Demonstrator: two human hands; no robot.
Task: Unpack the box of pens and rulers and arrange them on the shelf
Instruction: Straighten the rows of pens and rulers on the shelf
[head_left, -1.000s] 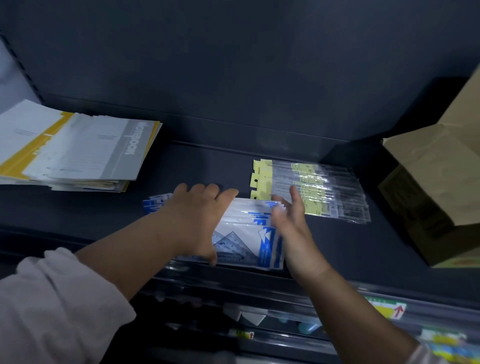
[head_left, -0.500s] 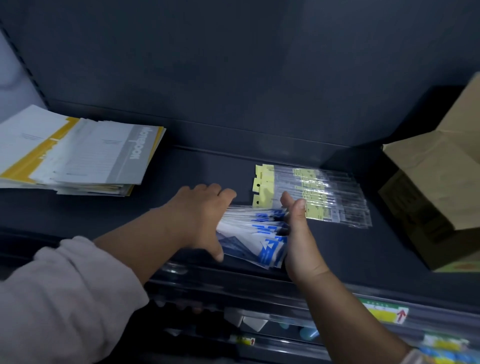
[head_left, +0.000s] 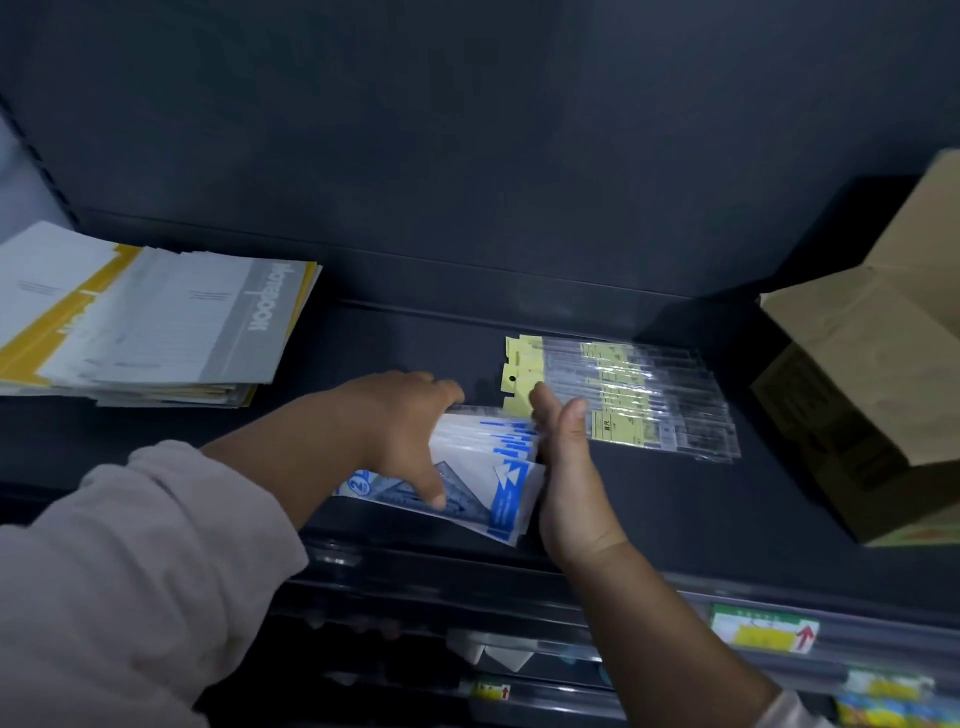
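Note:
A stack of blue-and-white set-square packets (head_left: 483, 462) lies near the front of the dark shelf (head_left: 649, 509). My left hand (head_left: 400, 426) grips the stack from its left side, fingers over the far edge and thumb on the front packet. My right hand (head_left: 566, 467) presses flat against the stack's right edge with straight fingers. Just behind and to the right lies a pile of clear ruler packets with yellow headers (head_left: 623, 395). The open cardboard box (head_left: 872, 374) stands at the right end of the shelf.
A stack of notebooks (head_left: 150, 322) lies on the shelf at the left. The shelf's back wall rises close behind. Price labels (head_left: 763, 631) run along the front rail, with lower shelves of goods below.
The packets, spread flat a second ago, have been pushed together and tipped up between both hands. My left hand moved right, closing on the stack. The view shifted slightly.

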